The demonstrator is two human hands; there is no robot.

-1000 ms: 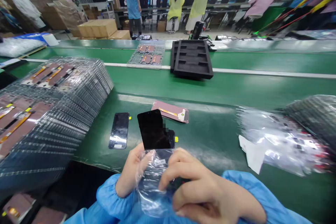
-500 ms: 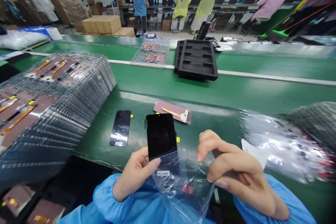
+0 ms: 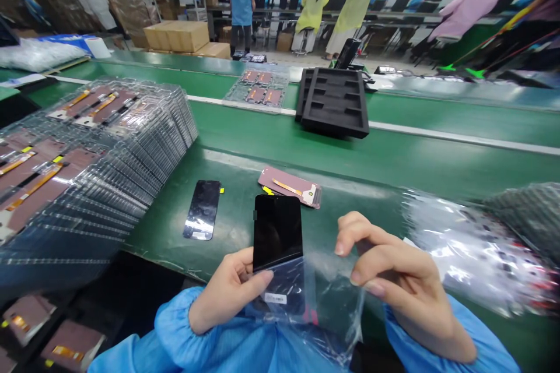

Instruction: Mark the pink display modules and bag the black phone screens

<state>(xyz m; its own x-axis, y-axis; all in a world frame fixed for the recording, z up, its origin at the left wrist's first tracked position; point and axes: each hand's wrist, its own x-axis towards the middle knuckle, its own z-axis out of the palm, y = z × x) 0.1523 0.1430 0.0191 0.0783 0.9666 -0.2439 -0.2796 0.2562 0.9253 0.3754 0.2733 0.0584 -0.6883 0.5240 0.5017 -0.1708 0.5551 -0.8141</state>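
My left hand (image 3: 231,289) is closed on a black phone screen (image 3: 278,226), thumb on its front, at the lower left edge. Clear plastic film (image 3: 335,297) covers the lower part of this screen, with a small pink tab and a white label showing there. Between thumb and index finger, my right hand (image 3: 405,280) pinches the film's upper right edge and holds it out to the side. Another dark phone screen (image 3: 202,210) with a yellow tab lies on the bench to the left. Behind the held one, a screen lies with its brownish-pink back (image 3: 291,186) up.
Stacked clear trays (image 3: 153,128) with screens rise at the left. Black foam trays (image 3: 335,102) and a clear tray (image 3: 256,90) sit on the green bench further back. Loose clear plastic (image 3: 464,250) is heaped at the right. Several people stand or sit beyond the bench.
The view has shifted slightly. Film over the screen's lower part now lies a little lower and its free part hangs differently. Both hands keep their grips.
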